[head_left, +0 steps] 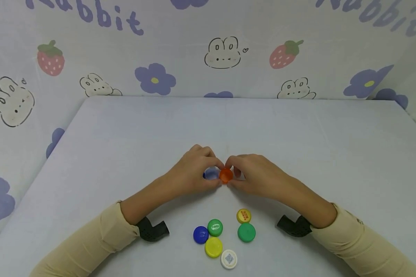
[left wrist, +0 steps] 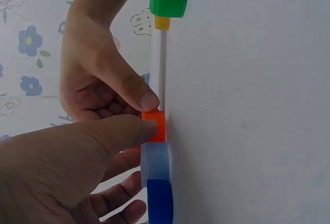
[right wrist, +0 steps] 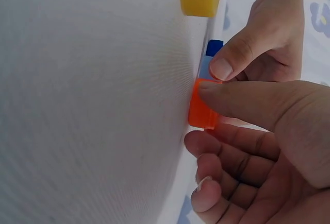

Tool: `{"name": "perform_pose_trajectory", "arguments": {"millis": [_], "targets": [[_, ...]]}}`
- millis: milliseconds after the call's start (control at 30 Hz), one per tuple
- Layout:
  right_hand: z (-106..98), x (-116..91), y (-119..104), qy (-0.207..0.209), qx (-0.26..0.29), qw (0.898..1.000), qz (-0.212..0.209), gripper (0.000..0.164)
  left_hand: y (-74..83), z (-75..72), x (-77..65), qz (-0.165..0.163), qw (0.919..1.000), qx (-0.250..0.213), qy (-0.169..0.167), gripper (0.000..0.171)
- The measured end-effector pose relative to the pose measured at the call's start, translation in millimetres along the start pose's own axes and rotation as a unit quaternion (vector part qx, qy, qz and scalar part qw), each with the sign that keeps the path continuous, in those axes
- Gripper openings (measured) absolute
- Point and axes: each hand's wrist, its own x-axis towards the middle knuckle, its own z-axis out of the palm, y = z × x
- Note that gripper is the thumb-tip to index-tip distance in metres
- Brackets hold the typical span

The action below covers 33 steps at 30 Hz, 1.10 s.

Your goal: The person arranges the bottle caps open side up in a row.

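An orange bottle cap (head_left: 226,176) lies on the table, pinched from both sides. My left hand (head_left: 194,171) has its thumb and index fingertip at the cap's left edge. From the right, my right hand (head_left: 260,175) grips the same cap between thumb and index finger, its other fingers curled loosely. Beside the orange cap, touching it, is a translucent pale blue cap (left wrist: 155,162) within the arc of the left hand. A dark blue cap (left wrist: 160,201) follows it in the same row, mostly hidden by the left hand in the head view.
Nearer the body lie several more caps: a blue cap (head_left: 201,235), a green cap (head_left: 215,227), a yellow cap (head_left: 213,247), a white cap (head_left: 228,259), a darker green cap (head_left: 246,232) and a small yellow cap (head_left: 244,216). A patterned curtain (head_left: 180,50) hangs behind the white table (head_left: 124,130).
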Motion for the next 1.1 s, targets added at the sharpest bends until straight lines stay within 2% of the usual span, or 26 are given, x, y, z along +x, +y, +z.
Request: {"name": "perform_pose_trajectory", "arguments": {"millis": [800, 1100], "targets": [[-0.1, 0.8, 1.6, -0.014, 0.000, 1.000, 0.018, 0.027, 1.0, 0.9, -1.9, -0.006, 1.0000, 0.002, -0.006, 0.026], [-5.6, -2.4, 0.6, -0.023, -0.010, 0.999, 0.022, 0.036, 5.5, -11.7, -7.1, -0.042, 0.9989, 0.007, -0.018, 0.032]]}}
